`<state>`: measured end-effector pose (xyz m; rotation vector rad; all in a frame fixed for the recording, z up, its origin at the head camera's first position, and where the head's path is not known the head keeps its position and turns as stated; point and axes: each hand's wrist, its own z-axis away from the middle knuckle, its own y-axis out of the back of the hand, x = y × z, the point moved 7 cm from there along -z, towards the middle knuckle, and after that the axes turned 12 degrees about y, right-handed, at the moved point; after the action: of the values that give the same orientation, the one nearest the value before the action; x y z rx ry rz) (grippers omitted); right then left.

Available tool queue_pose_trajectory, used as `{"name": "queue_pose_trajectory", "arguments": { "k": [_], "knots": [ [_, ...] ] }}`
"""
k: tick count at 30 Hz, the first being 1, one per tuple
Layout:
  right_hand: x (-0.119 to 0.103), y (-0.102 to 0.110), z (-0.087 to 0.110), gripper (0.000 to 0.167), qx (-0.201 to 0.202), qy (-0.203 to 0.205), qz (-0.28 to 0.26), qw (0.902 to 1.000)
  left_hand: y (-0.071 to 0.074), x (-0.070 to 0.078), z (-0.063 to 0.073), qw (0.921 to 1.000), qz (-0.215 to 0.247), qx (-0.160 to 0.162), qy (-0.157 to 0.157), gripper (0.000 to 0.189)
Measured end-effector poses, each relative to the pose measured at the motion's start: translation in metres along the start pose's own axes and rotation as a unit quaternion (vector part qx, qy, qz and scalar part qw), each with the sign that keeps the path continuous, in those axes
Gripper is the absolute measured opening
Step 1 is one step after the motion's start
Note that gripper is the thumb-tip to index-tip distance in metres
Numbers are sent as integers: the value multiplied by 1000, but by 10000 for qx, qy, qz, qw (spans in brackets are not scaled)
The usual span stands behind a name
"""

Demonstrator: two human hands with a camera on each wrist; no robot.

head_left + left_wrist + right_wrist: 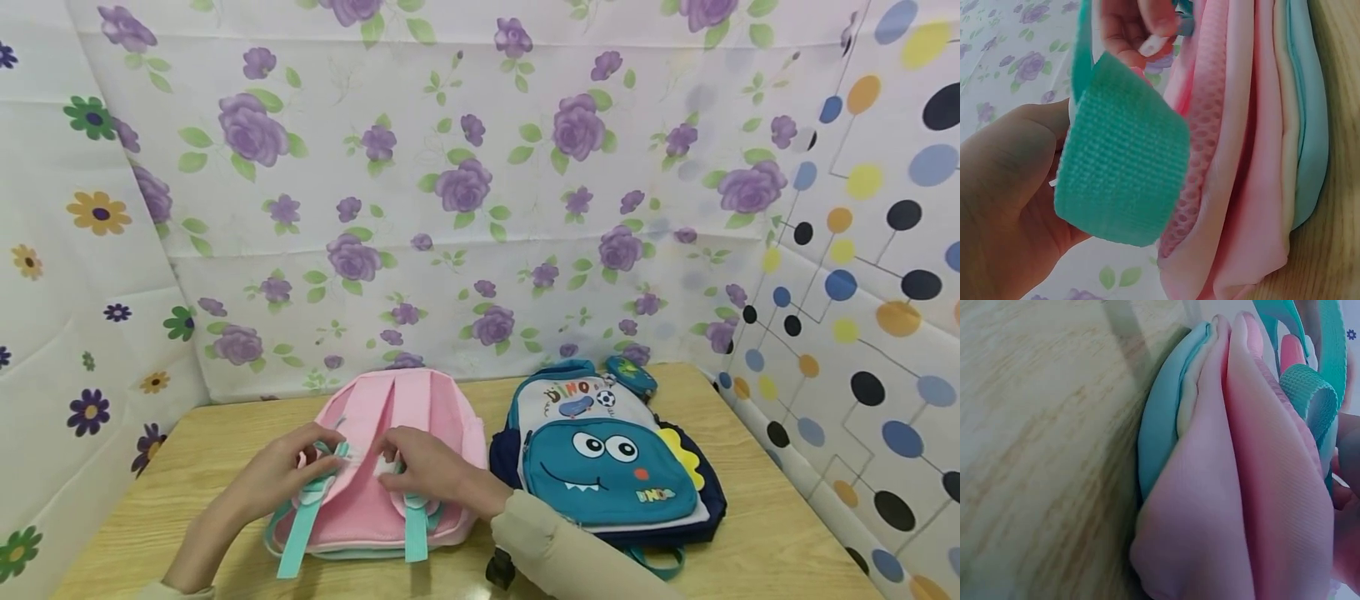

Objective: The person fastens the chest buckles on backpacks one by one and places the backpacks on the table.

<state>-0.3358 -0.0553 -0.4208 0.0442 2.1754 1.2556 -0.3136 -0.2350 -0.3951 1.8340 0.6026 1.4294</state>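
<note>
A pink backpack (360,517) lies on the table with its padded shoulder straps facing up. My left hand (281,467) pinches the teal webbing strap (1122,162) at the left shoulder strap. That webbing bends into a broad loop in front of the fingers in the left wrist view. On the other side, my right hand (431,471) holds the right-hand teal strap with thumb and fingers, a small whitish piece (386,468) at the fingertips. Teal strap tails (416,533) hang over the backpack's lower edge. The right wrist view shows the right hand only partly, behind teal loops (1313,397).
A blue dinosaur backpack (607,475) lies just right of the pink one, with a small teal pouch (632,377) at its top. A dark wheel-like part (500,568) sits near the front. Patterned cloth walls (465,250) surround the wooden table (780,517).
</note>
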Motion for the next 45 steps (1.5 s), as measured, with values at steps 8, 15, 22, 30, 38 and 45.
{"name": "queue_pose_trajectory", "arguments": {
  "k": [8, 15, 22, 30, 38, 45],
  "knots": [
    [0, -1, 3, 22, -184, 68, 114, 9997, -1, -1, 0, 9999, -3, 1, 110, 22],
    [-2, 8, 5, 20, 125, 83, 269, 9995, -6, -3, 0, 9996, 180, -51, 214, 22],
    [-6, 20, 5, 20, 526, 60, 238, 9983, -11, -2, -2, 9998, 100, 70, 166, 20],
    [-9, 30, 4, 15, 739, 181, 251, 9968, -12, 2, -5, 9998, 123, 76, 158, 19],
    [-12, 31, 0, 16, 749, 293, 397, 9960, -11, 6, -7, 9997, 17, 238, 65, 18],
    [-12, 31, -1, 17, 818, 305, 363, 9955, -11, 9, -7, 9996, 131, 252, -45, 19]
  ]
}}
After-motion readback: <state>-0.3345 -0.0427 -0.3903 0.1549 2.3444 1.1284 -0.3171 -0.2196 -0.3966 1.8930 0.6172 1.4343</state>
